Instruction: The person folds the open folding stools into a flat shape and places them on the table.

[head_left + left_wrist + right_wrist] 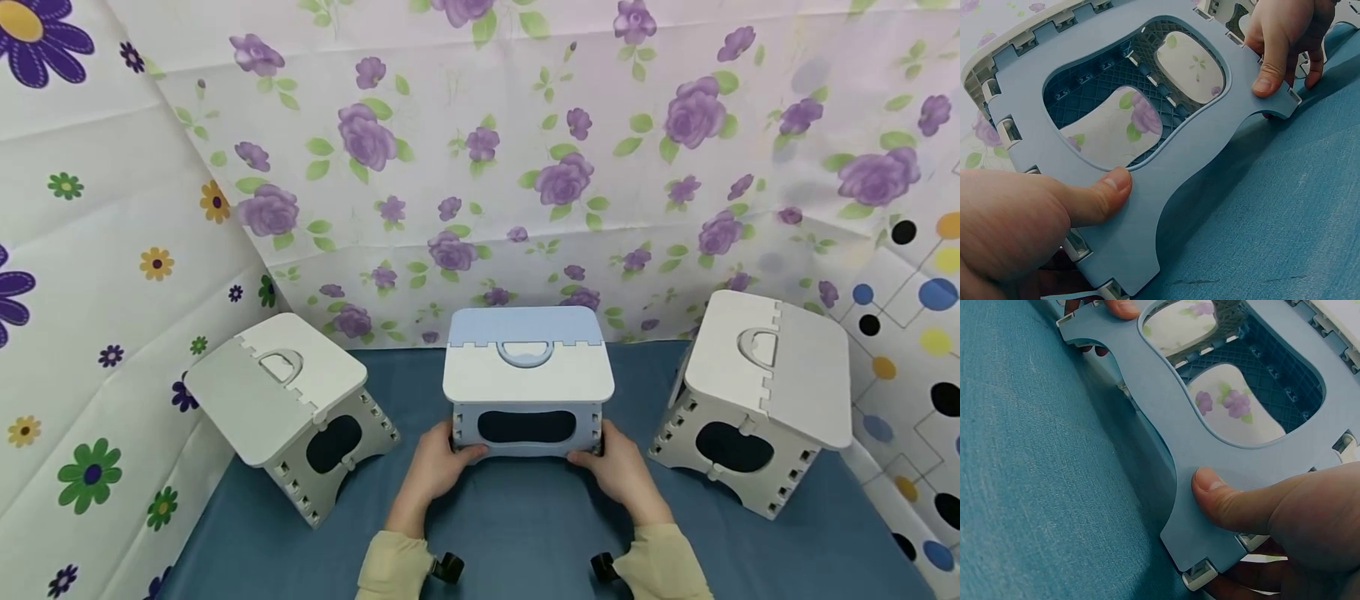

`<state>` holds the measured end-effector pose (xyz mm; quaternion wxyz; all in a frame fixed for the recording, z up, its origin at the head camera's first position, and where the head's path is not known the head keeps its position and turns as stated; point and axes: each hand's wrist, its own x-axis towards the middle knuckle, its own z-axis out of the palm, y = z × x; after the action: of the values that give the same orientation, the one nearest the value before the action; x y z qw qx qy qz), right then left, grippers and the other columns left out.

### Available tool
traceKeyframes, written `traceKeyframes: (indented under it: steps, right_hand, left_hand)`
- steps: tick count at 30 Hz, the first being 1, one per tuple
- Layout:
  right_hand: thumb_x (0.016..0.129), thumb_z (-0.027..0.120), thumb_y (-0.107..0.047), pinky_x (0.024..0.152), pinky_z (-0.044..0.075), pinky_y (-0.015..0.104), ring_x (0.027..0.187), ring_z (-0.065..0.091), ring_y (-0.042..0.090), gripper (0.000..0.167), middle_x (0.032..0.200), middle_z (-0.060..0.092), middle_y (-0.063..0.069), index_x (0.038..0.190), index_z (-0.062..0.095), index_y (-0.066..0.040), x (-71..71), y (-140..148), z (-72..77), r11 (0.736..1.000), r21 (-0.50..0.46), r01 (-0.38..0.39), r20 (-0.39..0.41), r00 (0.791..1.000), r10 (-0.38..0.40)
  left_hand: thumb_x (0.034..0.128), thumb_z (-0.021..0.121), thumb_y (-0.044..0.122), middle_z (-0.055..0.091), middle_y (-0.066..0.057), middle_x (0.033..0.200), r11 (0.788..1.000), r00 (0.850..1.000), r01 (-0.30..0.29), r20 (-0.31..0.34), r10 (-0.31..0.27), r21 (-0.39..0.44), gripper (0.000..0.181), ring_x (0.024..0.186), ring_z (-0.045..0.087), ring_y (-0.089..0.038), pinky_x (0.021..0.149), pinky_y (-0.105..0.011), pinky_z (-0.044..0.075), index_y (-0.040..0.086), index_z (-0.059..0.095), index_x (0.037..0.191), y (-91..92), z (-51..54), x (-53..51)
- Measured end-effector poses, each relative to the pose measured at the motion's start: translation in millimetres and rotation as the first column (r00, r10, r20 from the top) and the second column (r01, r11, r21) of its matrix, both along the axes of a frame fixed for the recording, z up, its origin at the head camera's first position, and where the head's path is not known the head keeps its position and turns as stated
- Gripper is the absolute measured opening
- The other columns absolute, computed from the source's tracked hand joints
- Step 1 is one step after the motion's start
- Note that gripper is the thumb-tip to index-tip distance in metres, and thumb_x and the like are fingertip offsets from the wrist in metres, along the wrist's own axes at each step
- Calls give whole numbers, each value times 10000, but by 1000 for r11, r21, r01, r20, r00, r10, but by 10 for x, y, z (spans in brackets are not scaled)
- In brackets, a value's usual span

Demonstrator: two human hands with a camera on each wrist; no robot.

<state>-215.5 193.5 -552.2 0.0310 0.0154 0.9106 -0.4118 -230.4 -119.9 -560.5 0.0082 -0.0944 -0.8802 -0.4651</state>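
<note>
A blue and white folding step stool [528, 375] stands unfolded at the back middle of the blue-covered table, its blue side panel [1204, 144] facing me. My left hand [438, 460] grips its lower left corner, thumb pressed on the panel's face and fingers round behind the edge. At the lower right corner my right hand [615, 467] holds on in the same way, and the right wrist view shows its thumb [1229, 500] flat on the panel. Fingers behind the stool are partly hidden. Through the oval opening the inner lattice shows.
A white and grey folding stool [277, 375] stands unfolded to the left, turned at an angle. Another white and grey stool [772, 367] stands to the right. A flowered cloth [480, 208] hangs behind the blue table cover [517, 517], with patterned cloths at both sides.
</note>
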Motion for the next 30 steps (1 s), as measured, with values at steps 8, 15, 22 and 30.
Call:
traceKeyframes:
  steps: [8, 15, 22, 30]
  right_hand:
    - [959, 843, -250, 1001, 495, 626, 1253, 620, 449, 661, 1365, 644, 261, 1457, 515, 37, -30, -6, 20, 1000, 0, 3, 3, 1000, -3]
    - [966, 836, -249, 997, 497, 616, 1242, 625, 434, 650, 1357, 645, 251, 1453, 511, 34, -2, -10, 0, 1000, 1, 0, 2, 1000, 0]
    - [960, 843, -255, 968, 509, 595, 1193, 645, 389, 599, 1314, 665, 213, 1405, 544, 11, 30, 4, -23, 1000, -4, 6, 15, 1000, -5]
    - [959, 844, -259, 955, 513, 589, 1155, 653, 367, 571, 1280, 675, 197, 1378, 558, 4, -27, 8, -3, 1000, -3, 5, -13, 1000, -5]
  left_hand:
    - [960, 846, 254, 726, -143, 1210, 1000, 1000, -3, 16, 3, 2, 447, 1105, 706, -339, 930, -535, 565, 35, 667, 1306, 12, 55, -17]
    - [958, 848, 253, 731, -136, 1193, 1000, 1000, 0, 15, 0, 4, 427, 1090, 709, -335, 919, -537, 567, 42, 676, 1287, 10, 56, 11]
    - [955, 851, 279, 726, -124, 1189, 1000, 1000, 13, 19, -13, 4, 449, 1080, 706, -325, 908, -531, 568, 38, 671, 1288, -8, 10, 43]
    - [955, 851, 267, 729, -120, 1174, 1000, 1000, 15, 5, -15, 4, 426, 1062, 708, -305, 904, -520, 568, 42, 678, 1272, -3, 28, -31]
